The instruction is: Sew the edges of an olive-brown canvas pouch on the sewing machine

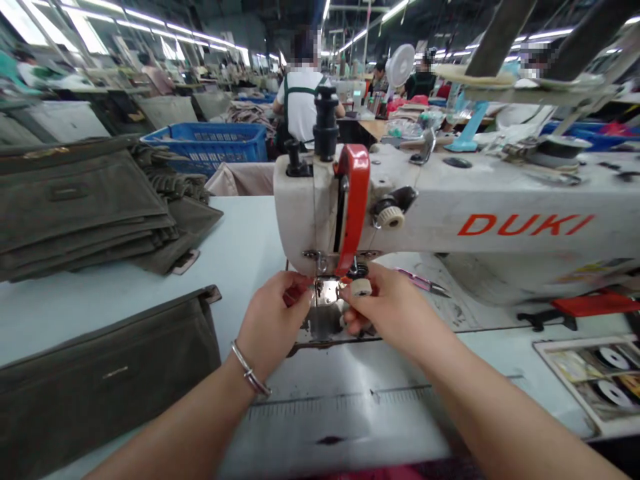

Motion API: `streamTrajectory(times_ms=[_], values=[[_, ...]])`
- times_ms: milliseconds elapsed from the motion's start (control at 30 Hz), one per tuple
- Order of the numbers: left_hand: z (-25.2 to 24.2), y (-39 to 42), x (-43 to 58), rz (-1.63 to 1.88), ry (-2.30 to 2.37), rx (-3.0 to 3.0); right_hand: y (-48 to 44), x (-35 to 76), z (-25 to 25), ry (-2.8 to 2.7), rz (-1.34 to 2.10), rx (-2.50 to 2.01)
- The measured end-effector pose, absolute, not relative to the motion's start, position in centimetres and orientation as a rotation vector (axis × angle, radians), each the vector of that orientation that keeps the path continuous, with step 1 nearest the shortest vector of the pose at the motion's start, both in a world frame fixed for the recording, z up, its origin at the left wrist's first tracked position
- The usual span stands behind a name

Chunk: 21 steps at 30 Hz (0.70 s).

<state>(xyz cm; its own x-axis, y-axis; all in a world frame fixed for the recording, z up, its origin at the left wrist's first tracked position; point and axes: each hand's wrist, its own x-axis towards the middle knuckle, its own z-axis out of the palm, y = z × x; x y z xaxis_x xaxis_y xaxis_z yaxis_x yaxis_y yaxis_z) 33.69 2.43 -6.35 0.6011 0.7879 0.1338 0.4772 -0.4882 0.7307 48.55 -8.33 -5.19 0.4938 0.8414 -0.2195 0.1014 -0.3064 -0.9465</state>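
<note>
A white industrial sewing machine (500,220) with a red guard (354,200) stands in front of me on a pale blue table (240,247). Both hands are at its needle area. My left hand (273,320), with a bracelet on the wrist, pinches something small at the presser foot (326,291); the fingers hide what it is. My right hand (395,310) is closed beside the foot, with a taped fingertip touching the metal. A thread between the fingers is too thin to tell.
Olive-green fabric pieces lie stacked at the left (80,207), with another piece at the near left (100,373). Purple snips (423,283) lie behind my right hand. A tray with bobbins (600,380) sits at right. A blue crate (210,143) and seated workers are behind.
</note>
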Motion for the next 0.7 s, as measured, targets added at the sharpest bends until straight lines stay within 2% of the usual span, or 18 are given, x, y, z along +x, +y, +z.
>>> streamTrajectory(times_ms=[67, 233, 700], values=[[-6.2, 2.6, 33.5, 0.629, 1.008, 2.121, -6.9, 46.9, -5.9, -0.699, 1.002, -1.602], [-6.3, 3.1, 33.3, 0.598, 0.98, 1.977, -4.9, 46.4, -8.3, -0.683, 0.901, -1.528], [-6.6, 3.2, 33.5, 0.579, 0.923, 1.948, -4.5, 46.6, -9.9, -0.771, 0.715, -1.666]])
